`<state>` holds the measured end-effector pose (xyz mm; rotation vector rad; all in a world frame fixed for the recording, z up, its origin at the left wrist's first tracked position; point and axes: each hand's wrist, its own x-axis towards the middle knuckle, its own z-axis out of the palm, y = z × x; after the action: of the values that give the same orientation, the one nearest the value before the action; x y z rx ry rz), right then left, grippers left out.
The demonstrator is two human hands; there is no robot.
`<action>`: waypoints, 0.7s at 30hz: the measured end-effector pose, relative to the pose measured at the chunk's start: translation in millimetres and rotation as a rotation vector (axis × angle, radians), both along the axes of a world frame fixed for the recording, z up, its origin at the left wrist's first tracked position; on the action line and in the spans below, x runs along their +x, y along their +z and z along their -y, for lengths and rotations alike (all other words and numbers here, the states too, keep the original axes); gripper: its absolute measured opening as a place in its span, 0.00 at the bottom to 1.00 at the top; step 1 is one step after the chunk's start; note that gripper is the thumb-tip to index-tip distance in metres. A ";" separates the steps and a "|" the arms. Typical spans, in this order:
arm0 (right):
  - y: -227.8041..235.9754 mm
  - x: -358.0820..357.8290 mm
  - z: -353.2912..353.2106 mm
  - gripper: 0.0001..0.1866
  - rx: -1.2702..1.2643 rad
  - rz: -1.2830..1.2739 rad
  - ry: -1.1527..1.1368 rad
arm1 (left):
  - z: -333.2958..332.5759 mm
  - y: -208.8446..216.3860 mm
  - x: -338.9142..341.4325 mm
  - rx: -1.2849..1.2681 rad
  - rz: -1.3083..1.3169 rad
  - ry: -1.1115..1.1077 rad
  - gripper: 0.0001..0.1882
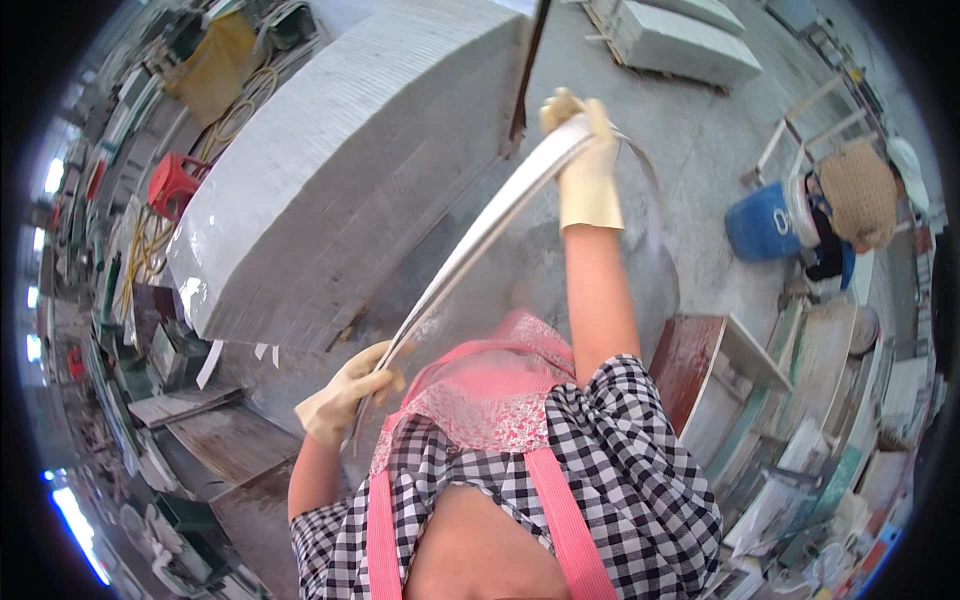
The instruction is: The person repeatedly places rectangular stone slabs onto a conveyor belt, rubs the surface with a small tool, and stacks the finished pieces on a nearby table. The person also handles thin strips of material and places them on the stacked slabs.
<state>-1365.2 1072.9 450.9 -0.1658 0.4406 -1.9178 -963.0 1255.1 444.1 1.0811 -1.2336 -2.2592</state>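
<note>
A long, thin, pale flexible strip (pixel 478 228) is stretched diagonally in front of me; its exact kind is unclear. My left hand (pixel 350 392), in a cream rubber glove, is closed around the lower part of it near my waist. Raised and farther out, my right hand (pixel 588 150), in a matching glove, grips the upper part. Past that hand the strip curves over and hangs down, blurred. Left of the strip stands a big stack of thin greyish-white sheets (pixel 300 150) with a curved top. I wear a pink apron (pixel 480 400).
A red plastic stool (pixel 177 184) and yellow hoses (pixel 238 115) lie beyond the stack. To the right are a blue barrel (pixel 763 224), a woven sack (pixel 857 193) and a reddish-brown box (pixel 688 370). Pale blocks (pixel 683 45) rest on a pallet at the back. Boards (pixel 235 440) lie at lower left.
</note>
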 end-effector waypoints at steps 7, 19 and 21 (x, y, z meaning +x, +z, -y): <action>86.7 0.7 31.0 0.28 -0.314 0.011 -0.067 | -17.1 54.2 82.5 -0.325 0.540 0.243 0.34; 197.9 176.2 218.3 0.27 -0.670 -0.416 0.318 | 49.1 93.1 233.7 -0.663 0.814 0.915 0.28; 158.8 201.5 265.8 0.23 -0.746 -0.398 0.291 | 79.2 96.8 248.4 -0.641 0.897 0.897 0.28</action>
<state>-1163.8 807.1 609.7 -1.0517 -0.0668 -1.6736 -714.6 1175.9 540.8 1.8908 -1.2155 -0.6280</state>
